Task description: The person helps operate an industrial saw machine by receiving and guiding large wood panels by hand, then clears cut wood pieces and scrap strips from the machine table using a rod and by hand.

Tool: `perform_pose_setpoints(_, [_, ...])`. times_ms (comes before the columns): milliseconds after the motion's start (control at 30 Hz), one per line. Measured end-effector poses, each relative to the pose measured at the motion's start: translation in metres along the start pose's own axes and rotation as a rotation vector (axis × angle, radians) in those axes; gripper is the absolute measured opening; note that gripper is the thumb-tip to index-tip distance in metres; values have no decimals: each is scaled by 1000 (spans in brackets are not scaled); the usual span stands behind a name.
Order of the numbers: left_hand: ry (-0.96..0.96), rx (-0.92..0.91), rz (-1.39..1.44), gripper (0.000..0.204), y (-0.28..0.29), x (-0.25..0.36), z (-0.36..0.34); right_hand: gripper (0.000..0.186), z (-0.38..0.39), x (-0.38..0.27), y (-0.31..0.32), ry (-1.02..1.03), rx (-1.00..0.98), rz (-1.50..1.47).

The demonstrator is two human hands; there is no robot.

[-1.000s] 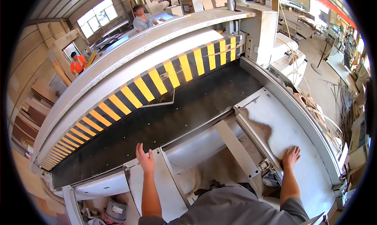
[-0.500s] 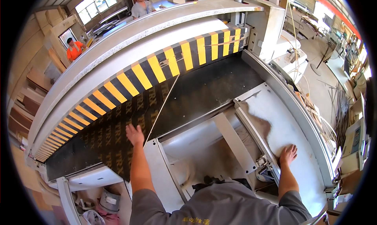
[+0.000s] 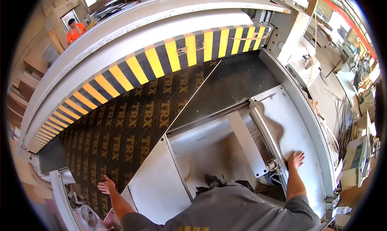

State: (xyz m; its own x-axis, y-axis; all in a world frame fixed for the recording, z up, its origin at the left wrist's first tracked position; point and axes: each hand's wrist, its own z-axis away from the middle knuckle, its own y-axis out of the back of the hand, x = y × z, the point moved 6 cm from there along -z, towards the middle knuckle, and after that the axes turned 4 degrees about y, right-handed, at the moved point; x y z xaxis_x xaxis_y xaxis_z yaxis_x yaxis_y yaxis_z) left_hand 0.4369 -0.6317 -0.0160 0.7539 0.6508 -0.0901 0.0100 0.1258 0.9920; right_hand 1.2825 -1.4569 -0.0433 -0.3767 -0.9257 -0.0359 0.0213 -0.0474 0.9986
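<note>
A large black panel (image 3: 121, 122) with repeated yellow-brown print lies slantwise on the machine's dark bed (image 3: 229, 86). Its far part runs under the yellow-and-black striped guard beam (image 3: 137, 67), where its end is hidden. My left hand (image 3: 107, 185) is over the panel's near left part, fingers spread; it appears to rest on the surface. On the grey metal side table (image 3: 300, 126) at the right, my right hand (image 3: 296, 160) lies flat with its fingers apart, holding nothing.
A pale metal plate (image 3: 161, 174) and an open frame with a crossbar (image 3: 246, 144) stand in front of me. A raised rail (image 3: 312, 114) edges the right side. Beyond the machine is a person in orange (image 3: 75, 31). A control box (image 3: 356, 158) stands far right.
The printed panel has shifted and turned, covering more of the bed toward the right. My left hand has moved down and left; my right hand stays on the side table. The view has tilted slightly.
</note>
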Motion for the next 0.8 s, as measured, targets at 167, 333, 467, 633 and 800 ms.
perform_pose_setpoints(167, [-365, 27, -86, 94, 13, 119, 56, 92, 9, -33, 8, -161, 22, -17])
perform_pose_setpoints(333, [-811, 63, -44, 86, 18, 229, 183, 93, 16, -36, 13, -165, 7, -5])
perform_pose_setpoints(467, [-904, 39, -119, 86, 17, 212, 232, 94, 15, -36, 13, -154, 0, -1])
perform_pose_setpoints(633, [-1115, 60, -133, 86, 7, 192, 287, 94, 17, -41, 18, -117, -2, -34])
perform_pose_setpoints(800, [-1264, 47, -61, 87, 2, 200, 343, 91, 20, -43, 25, -157, 25, -6])
